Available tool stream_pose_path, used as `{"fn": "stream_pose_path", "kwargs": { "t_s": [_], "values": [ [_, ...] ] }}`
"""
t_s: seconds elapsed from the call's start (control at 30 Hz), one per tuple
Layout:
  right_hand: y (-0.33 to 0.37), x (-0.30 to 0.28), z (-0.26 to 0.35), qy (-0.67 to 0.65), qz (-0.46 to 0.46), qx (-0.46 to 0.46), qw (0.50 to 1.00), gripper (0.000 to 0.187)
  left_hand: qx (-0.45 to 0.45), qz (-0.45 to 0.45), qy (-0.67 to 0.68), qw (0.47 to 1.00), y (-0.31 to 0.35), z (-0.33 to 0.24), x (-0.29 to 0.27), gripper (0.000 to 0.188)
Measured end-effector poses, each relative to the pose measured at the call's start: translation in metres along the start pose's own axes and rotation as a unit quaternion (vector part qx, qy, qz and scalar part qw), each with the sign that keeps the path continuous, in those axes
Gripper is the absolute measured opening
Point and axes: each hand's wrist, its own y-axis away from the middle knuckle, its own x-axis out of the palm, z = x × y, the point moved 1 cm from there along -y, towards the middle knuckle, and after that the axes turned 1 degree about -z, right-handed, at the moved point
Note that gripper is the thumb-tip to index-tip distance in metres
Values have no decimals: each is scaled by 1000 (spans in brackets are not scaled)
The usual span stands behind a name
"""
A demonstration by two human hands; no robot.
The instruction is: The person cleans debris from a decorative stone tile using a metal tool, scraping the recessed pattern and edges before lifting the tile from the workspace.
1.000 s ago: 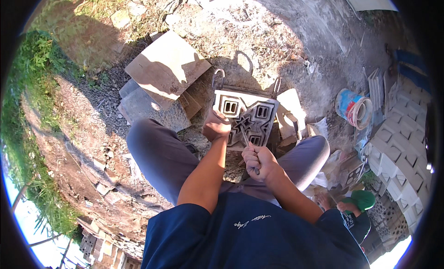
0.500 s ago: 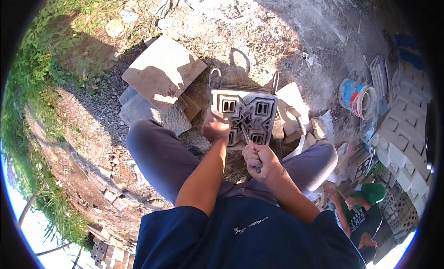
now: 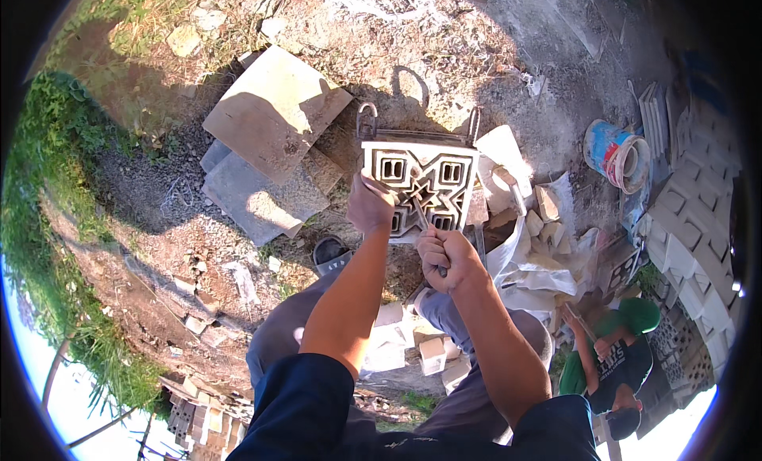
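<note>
In front of me is a decorative ventilation block [image 3: 425,163] with a star and cross relief, set against a metal frame with two loop handles [image 3: 474,126]. My left hand [image 3: 371,205] is closed round the block's left edge, its fingertips partly hidden. In my right hand [image 3: 448,259], the fist wraps the handle of a thin, pointed metal tool [image 3: 419,210]. The tool's shaft reaches to the star in the middle of the block; whether its tip touches cannot be told.
Flat slabs [image 3: 274,112] lie stacked at the left. To the right are broken pieces [image 3: 548,203], white sacking [image 3: 528,263] and a blue and white bucket [image 3: 615,155]. Pale blocks [image 3: 690,231] stand in rows beyond, near a person in a green cap [image 3: 639,314].
My knees have drawn back from beside the block, uncovering a foot and rubble beneath me. More sunlight falls on the block's face. Both hands keep their holds.
</note>
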Motion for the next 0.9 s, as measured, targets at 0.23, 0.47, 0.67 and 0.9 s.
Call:
{"fn": "stream_pose_path", "kwargs": {
  "t_s": [0.23, 0.47, 0.67, 0.9],
  "values": [
    [-13, -14, -3, 45, 18, -38, 998, 32, 54, 59, 161, 984, 3, 39, -8, 33],
    [-18, -16, -3, 79, 10, -57, 995, 27, 82, -8, 144, 986, 53, 65, -29, 31],
    [-26, -21, -4, 81, 17, -62, 995, 27, -171, 245, 301, 906, 92, 52, -26, 38],
    [-26, -12, -17, 134, 14, -74, 988, 28, -356, 541, 488, 585, 48, 34, -18, 37]
  ]
}}
